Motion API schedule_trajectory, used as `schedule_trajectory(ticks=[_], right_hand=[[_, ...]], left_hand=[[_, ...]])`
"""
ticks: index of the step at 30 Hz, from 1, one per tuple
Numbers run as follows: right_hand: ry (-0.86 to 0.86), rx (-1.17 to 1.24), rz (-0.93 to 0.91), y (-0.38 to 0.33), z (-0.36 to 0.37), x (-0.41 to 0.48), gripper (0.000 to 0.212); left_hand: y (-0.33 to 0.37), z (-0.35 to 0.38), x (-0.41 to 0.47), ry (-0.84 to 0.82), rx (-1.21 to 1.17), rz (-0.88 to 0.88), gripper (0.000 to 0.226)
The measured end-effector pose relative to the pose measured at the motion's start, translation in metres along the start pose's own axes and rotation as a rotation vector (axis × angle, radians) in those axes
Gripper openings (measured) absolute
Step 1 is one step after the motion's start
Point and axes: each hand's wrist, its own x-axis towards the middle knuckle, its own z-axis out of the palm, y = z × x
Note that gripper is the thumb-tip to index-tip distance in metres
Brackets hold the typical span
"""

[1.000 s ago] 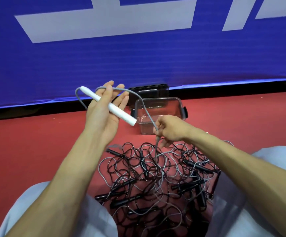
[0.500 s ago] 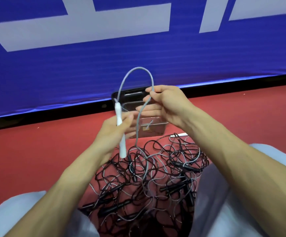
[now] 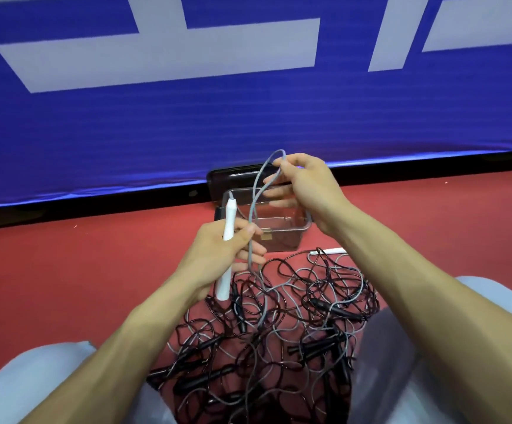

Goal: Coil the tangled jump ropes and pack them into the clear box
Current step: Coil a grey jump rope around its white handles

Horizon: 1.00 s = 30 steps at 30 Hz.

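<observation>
Jump ropes (image 3: 267, 332): still tangled on floor.
Clear box (image 3: 282, 237): apparently empty.
Left hand (image 3: 224, 252): clasps white handle (image 3: 227, 255).
Right hand (image 3: 303, 182): fingertips pinch grey cord (image 3: 256, 194) loop.

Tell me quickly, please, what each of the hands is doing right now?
Left hand: closed on the white handle and a strand of grey rope.
Right hand: pinching the top of the grey rope loop.

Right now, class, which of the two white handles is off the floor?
The white handle in the left hand; the other white handle lies on the red floor by the pile.
</observation>
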Motion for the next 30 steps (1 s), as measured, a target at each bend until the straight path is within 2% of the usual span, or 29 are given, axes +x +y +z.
schedule_trajectory(ticks=[2, 5, 8, 10, 11, 13, 16, 18, 20, 26, 30], right_hand=[[-0.063, -0.070, 0.027, 0.002, 0.003, -0.002, 0.022], [-0.305, -0.278, 0.049, 0.009, 0.010, -0.010, 0.030], [-0.580, -0.759, -0.054, 0.020, 0.016, -0.018, 0.019], [-0.696, -1.040, -0.141, 0.032, 0.018, -0.017, 0.029], [-0.726, -1.081, -0.154, 0.036, 0.019, -0.018, 0.037], [-0.731, -1.008, -0.151, 0.040, 0.020, -0.018, 0.040], [-0.677, -0.915, -0.190, 0.043, 0.023, -0.018, 0.024], [-0.611, -0.990, -0.265, 0.042, 0.024, -0.018, 0.005], [-0.544, -0.952, -0.277, 0.038, 0.022, -0.017, 0.008], [-0.308, -0.324, -0.140, 0.007, 0.003, -0.016, 0.007], [-0.242, 0.146, -0.049, -0.011, -0.004, -0.019, 0.012]], left_hand=[[0.004, -0.002, 0.002, 0.066, -0.135, 0.014, 0.017], [0.013, -0.007, 0.002, 0.187, -0.308, 0.064, 0.016], [0.019, -0.014, 0.004, 0.265, -0.463, 0.119, 0.015], [0.023, -0.020, 0.004, 0.277, -0.579, 0.140, 0.017], [0.024, -0.023, 0.004, 0.279, -0.639, 0.143, 0.018], [0.028, -0.027, 0.003, 0.275, -0.749, 0.144, 0.018], [0.032, -0.034, 0.003, 0.261, -0.905, 0.154, 0.019], [0.034, -0.038, 0.003, 0.260, -1.017, 0.164, 0.018], [0.035, -0.042, 0.002, 0.267, -1.069, 0.174, 0.018], [0.024, -0.039, 0.008, 0.278, -0.769, 0.157, 0.029], [0.016, -0.023, 0.010, 0.231, -0.591, 0.106, 0.034]])
